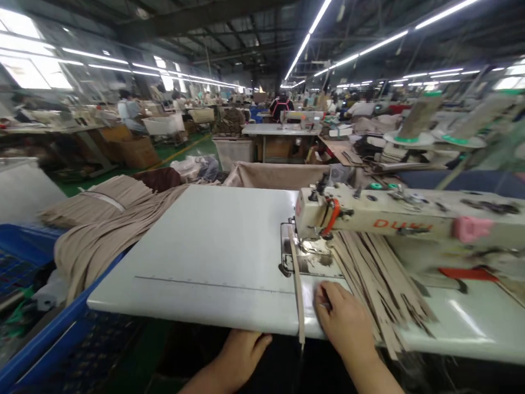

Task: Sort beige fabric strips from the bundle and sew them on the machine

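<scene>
A narrow beige fabric strip (298,295) runs from the needle area of the sewing machine (369,213) toward me and hangs over the table's front edge. To its right, my right hand (346,317) rests on the white tabletop (213,235) with curled fingers. A small shiny bit shows between thumb and forefinger, too small to name. My left hand (241,353) is at the front edge, left of the strip, thumb slightly apart from the forefinger; its other fingers are hidden. Beside my right hand, several beige strips (381,279) lie under the machine arm.
On the left, a bundle of beige strips (98,202) and loose long strips (118,235) lie over a blue crate (49,350). Behind the table stands a fabric-lined bin (283,175). Thread cones (420,117) stand at the right. People work at machines farther back.
</scene>
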A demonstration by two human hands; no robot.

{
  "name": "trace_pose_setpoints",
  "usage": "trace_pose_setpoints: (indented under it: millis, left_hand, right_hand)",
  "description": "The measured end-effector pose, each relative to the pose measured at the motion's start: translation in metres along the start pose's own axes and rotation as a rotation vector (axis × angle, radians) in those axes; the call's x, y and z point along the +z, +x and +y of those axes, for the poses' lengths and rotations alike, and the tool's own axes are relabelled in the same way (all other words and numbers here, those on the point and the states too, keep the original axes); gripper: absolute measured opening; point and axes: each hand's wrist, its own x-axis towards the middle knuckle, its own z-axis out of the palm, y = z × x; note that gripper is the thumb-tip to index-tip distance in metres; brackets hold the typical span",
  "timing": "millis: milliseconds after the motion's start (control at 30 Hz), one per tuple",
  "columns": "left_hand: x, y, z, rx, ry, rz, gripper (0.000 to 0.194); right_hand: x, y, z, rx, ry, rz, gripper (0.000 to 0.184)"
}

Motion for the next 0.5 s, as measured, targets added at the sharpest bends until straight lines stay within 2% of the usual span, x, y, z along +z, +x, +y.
trace_pose_setpoints:
  millis: [67, 133, 200, 267, 333, 400, 500]
  left_hand:
    - [-0.006, -0.012, 0.01, 0.127, 0.058, -0.074, 0.021]
    - [-0.018, -0.017, 0.024, 0.313, 0.098, -0.089, 0.024]
    - [-0.031, -0.014, 0.04, 0.516, 0.155, -0.046, 0.03]
    - [-0.042, -0.005, 0.058, 0.642, 0.256, 0.023, 0.037]
    - [-0.049, 0.011, 0.074, 0.664, 0.365, 0.048, 0.045]
    - [-0.051, 0.028, 0.084, 0.668, 0.461, 0.006, 0.055]
    - [-0.043, 0.049, 0.089, 0.734, 0.556, -0.031, 0.057]
  right_hand:
    - [-0.003, 0.001, 0.001, 0.032, 0.128, -0.047, 0.019]
    - [-0.01, 0.001, 0.003, 0.06, 0.274, -0.095, 0.018]
    - [-0.019, 0.001, 0.004, 0.084, 0.39, -0.122, 0.017]
    - [-0.032, 0.002, 0.005, 0.092, 0.436, -0.121, 0.016]
    - [-0.047, 0.006, 0.01, 0.075, 0.414, -0.106, 0.016]
    - [-0.066, 0.014, 0.022, 0.045, 0.344, -0.073, 0.016]
    - [-0.099, 0.033, 0.057, -0.013, 0.179, 0.033, 0.018]
